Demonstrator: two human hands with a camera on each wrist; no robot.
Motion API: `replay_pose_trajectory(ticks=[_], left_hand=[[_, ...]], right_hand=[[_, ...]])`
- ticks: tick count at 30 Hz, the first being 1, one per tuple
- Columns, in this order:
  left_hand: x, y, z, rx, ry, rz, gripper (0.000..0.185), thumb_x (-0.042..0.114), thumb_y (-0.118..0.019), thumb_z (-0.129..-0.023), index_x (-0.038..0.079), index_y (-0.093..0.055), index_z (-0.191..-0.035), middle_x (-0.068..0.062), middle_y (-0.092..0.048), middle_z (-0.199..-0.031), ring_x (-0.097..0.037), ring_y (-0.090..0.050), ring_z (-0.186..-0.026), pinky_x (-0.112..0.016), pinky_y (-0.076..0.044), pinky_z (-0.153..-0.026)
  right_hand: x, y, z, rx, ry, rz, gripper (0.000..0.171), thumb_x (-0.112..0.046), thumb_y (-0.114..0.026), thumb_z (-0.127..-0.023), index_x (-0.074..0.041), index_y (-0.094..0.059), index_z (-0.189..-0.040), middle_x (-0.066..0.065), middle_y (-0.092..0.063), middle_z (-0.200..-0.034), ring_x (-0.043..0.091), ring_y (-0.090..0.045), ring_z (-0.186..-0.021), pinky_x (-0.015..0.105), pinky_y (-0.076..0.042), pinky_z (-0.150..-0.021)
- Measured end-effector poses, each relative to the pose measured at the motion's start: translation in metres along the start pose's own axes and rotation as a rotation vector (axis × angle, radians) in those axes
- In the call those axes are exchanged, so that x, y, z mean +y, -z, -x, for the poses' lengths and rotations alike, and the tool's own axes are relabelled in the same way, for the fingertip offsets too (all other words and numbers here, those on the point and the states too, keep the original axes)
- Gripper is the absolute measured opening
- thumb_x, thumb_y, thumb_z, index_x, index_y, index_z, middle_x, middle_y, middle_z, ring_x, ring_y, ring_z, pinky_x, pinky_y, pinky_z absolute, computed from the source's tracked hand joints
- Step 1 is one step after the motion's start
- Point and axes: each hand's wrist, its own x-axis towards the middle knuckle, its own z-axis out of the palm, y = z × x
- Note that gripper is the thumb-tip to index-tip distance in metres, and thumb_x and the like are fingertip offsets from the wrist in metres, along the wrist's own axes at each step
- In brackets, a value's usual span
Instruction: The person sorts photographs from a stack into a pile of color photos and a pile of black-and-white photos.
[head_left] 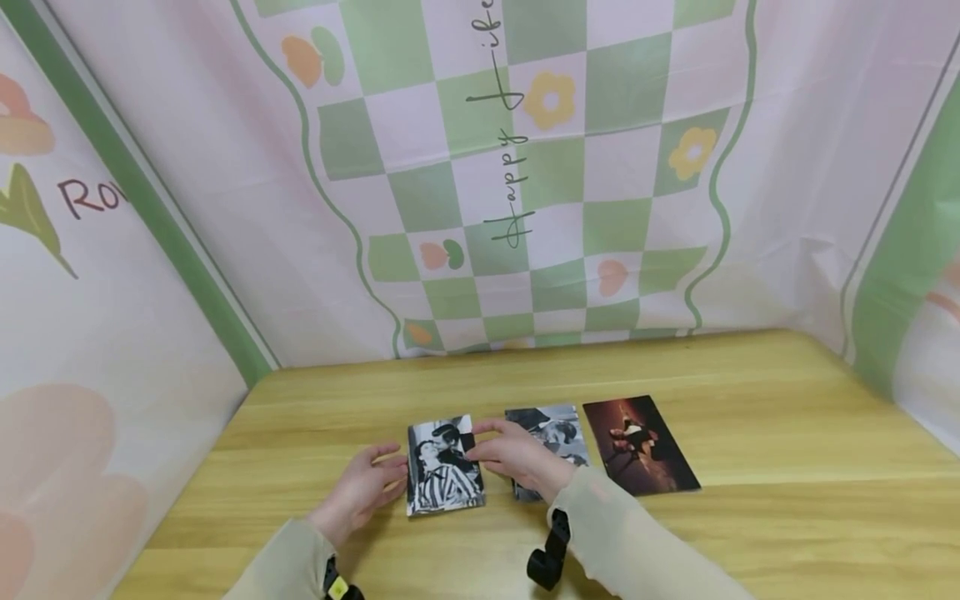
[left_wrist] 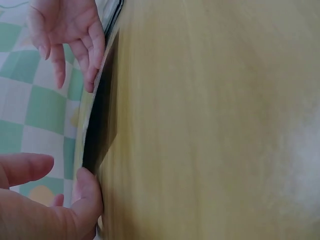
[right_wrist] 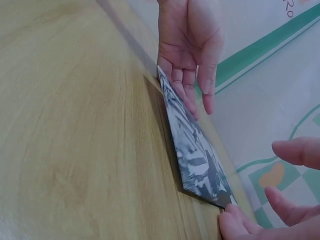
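Right hand [head_left: 517,457], half-covered middle photo [head_left: 551,427]

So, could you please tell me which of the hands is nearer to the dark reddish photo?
The right. The right hand lies over the middle photo, right beside the dark reddish photo; the left hand touches the striped-shirt photo, farthest from it.

Bright, even, soft light — shadows under the hands are faint. The head view bends straight lines at its edges. In the left wrist view the worktop [left_wrist: 210,120] is smeared and blurred, with pale glare at right — the right wrist view is sharper.
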Motion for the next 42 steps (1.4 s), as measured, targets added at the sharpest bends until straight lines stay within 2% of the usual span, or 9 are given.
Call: replay_pose_trajectory(ticks=[5,9,12,15,19,23,27,32,42], left_hand=[[-0.001,0.0,0.001,0.015,0.002,-0.016,0.048,-0.009,-0.052,-0.088,-0.011,-0.037,-0.134,-0.034,-0.045,-0.13,-0.021,-0.059,-0.098,-0.03,-0.055,-0.084],[-0.001,-0.002,0.003,0.022,-0.024,0.007,0.047,-0.01,-0.055,-0.086,-0.011,-0.041,-0.131,-0.033,-0.049,-0.127,-0.018,-0.061,-0.093,-0.031,-0.057,-0.082],[0.0,-0.004,0.005,0.012,-0.036,0.01,0.047,-0.007,-0.057,-0.085,-0.012,-0.042,-0.129,-0.031,-0.053,-0.125,-0.016,-0.062,-0.089,-0.029,-0.057,-0.079],[0.002,-0.009,0.007,-0.008,-0.041,0.009,0.046,-0.005,-0.059,-0.085,-0.013,-0.044,-0.128,-0.027,-0.058,-0.119,-0.014,-0.062,-0.085,-0.028,-0.056,-0.077],[0.004,-0.015,0.011,0.021,-0.054,0.026,0.043,-0.006,-0.059,-0.085,-0.012,-0.046,-0.125,-0.017,-0.062,-0.109,-0.012,-0.061,-0.082,-0.026,-0.055,-0.074],[0.004,-0.019,0.011,0.051,-0.068,0.031,0.042,-0.003,-0.061,-0.085,-0.012,-0.048,-0.124,-0.018,-0.061,-0.111,-0.013,-0.061,-0.081,-0.026,-0.057,-0.074],[0.002,-0.022,0.011,0.015,-0.05,0.057,0.043,-0.003,-0.06,-0.086,-0.012,-0.047,-0.126,-0.021,-0.06,-0.114,-0.013,-0.062,-0.083,-0.027,-0.057,-0.078],[0.002,-0.03,0.01,-0.04,-0.047,0.104,0.045,-0.007,-0.058,-0.085,-0.014,-0.045,-0.127,-0.018,-0.062,-0.111,-0.012,-0.062,-0.084,-0.024,-0.057,-0.078],[0.002,-0.061,0.004,-0.127,-0.038,0.17,0.047,-0.006,-0.058,-0.086,-0.012,-0.044,-0.13,-0.012,-0.062,-0.109,-0.01,-0.062,-0.083,-0.022,-0.057,-0.077]], right_hand=[[0.001,-0.001,-0.001,0.017,0.011,-0.017,0.047,0.001,-0.062,-0.086,0.006,-0.046,-0.13,0.028,-0.042,-0.136,0.038,-0.053,-0.116,0.048,-0.047,-0.1],[0.001,-0.001,0.0,0.039,0.009,-0.016,0.045,0.006,-0.059,-0.086,0.004,-0.047,-0.129,0.026,-0.047,-0.125,0.029,-0.06,-0.098,0.039,-0.057,-0.08],[0.0,-0.001,0.002,0.058,0.011,0.02,0.044,0.008,-0.059,-0.085,0.003,-0.049,-0.127,0.016,-0.05,-0.109,0.021,-0.055,-0.084,0.032,-0.054,-0.064],[-0.001,0.0,0.004,0.066,0.014,0.064,0.041,0.008,-0.06,-0.085,0.001,-0.052,-0.125,0.01,-0.048,-0.1,0.018,-0.05,-0.079,0.028,-0.049,-0.057],[-0.001,0.004,0.008,0.071,0.022,0.11,0.039,0.006,-0.061,-0.085,-0.001,-0.054,-0.123,0.01,-0.052,-0.103,0.018,-0.053,-0.08,0.029,-0.051,-0.057],[0.001,0.01,0.011,0.089,0.027,0.106,0.038,0.005,-0.061,-0.086,-0.003,-0.055,-0.122,0.011,-0.053,-0.106,0.017,-0.053,-0.076,0.029,-0.051,-0.055],[0.003,0.017,0.015,0.097,0.025,0.1,0.037,0.004,-0.061,-0.086,-0.003,-0.056,-0.122,0.009,-0.053,-0.106,0.016,-0.053,-0.076,0.029,-0.052,-0.056],[0.003,0.03,0.02,0.079,0.015,0.108,0.036,0.002,-0.061,-0.087,-0.001,-0.054,-0.122,0.003,-0.049,-0.092,0.015,-0.05,-0.074,0.03,-0.054,-0.058],[0.003,0.067,0.035,0.051,0.038,0.165,0.034,0.002,-0.062,-0.087,0.002,-0.052,-0.12,-0.002,-0.046,-0.077,0.013,-0.052,-0.07,0.029,-0.055,-0.058]])
